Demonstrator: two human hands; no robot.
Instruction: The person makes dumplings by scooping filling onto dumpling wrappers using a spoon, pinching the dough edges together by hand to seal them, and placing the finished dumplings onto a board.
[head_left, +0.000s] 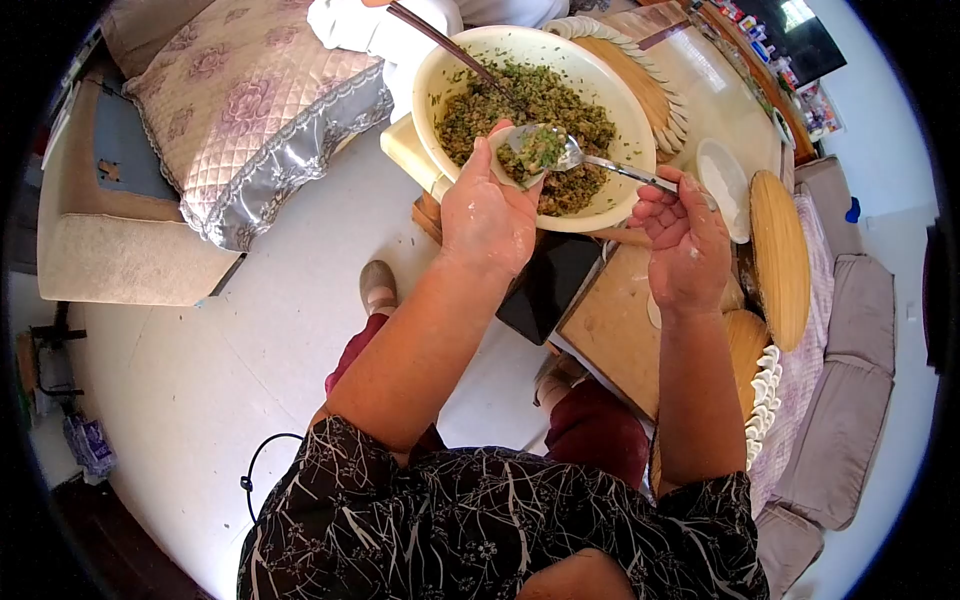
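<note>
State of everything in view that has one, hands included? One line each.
Left hand: cupping the dough wrapper
Right hand: closed on the spoon
Dough wrapper: open, filling on it
Spoon: tip at that filling
Bowl: partly full of filling
Chopsticks: slanting over the rim, tips down
Dish: holding white powder
Far board: dumplings along its edge
Near dumplings: folded, clustered
Television: screen dark

Green flecks brown filling [590,122] in a cream bowl [634,140], top center; mauve flowers pattern a pink quilt [265,75], upper left; white branches streak a black shirt [490,525], bottom.
</note>
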